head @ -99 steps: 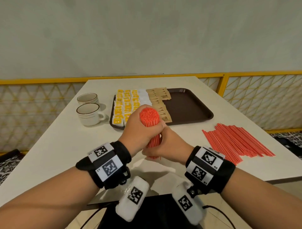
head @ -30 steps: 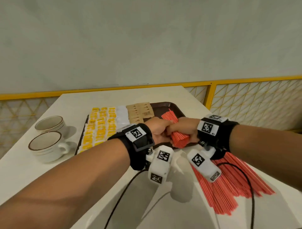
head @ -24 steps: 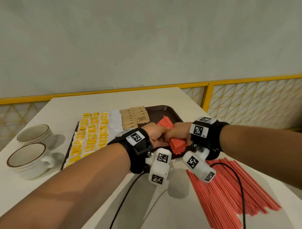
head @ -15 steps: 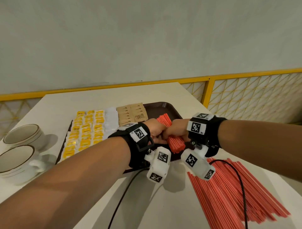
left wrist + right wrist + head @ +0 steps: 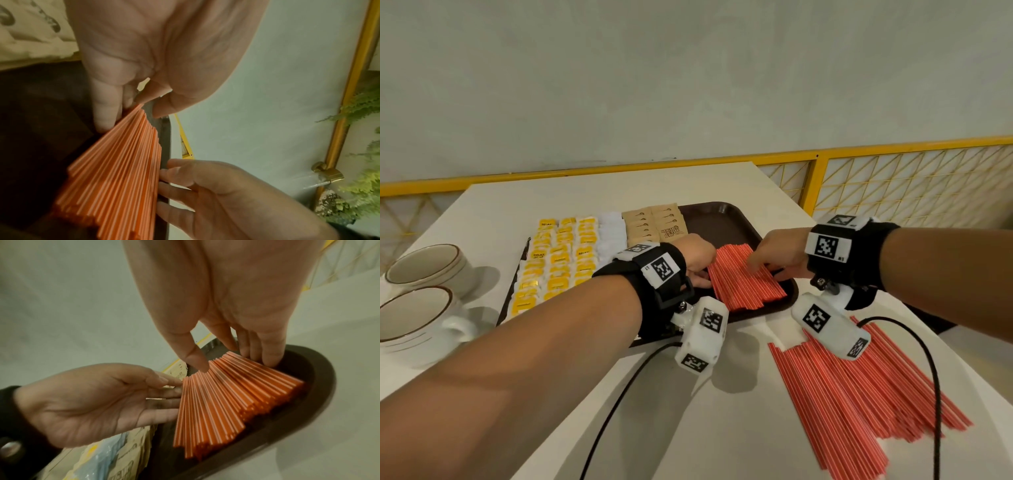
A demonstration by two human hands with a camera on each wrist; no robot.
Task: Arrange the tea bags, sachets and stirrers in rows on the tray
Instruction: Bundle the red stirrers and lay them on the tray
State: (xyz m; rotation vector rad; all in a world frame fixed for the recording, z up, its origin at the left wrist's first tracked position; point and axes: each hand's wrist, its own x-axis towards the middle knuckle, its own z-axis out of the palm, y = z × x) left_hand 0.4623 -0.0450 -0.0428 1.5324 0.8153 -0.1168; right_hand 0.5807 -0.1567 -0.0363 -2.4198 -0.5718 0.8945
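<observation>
From head height we look down past both forearms. Left wrist view: close under our left hand (image 5: pixel 156 53), facing the right hand. Right wrist view: mirrored. All three share the stirrers (image 5: pixel 746 277) fanned between our fingertips.

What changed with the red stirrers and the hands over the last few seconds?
The bundle of stirrers, gripped upright in both fists, now lies flat on the tray, let go. The left hand and right hand have opened, fingers straightening its edges. The tea bags, cups and loose stirrers stayed put.
</observation>
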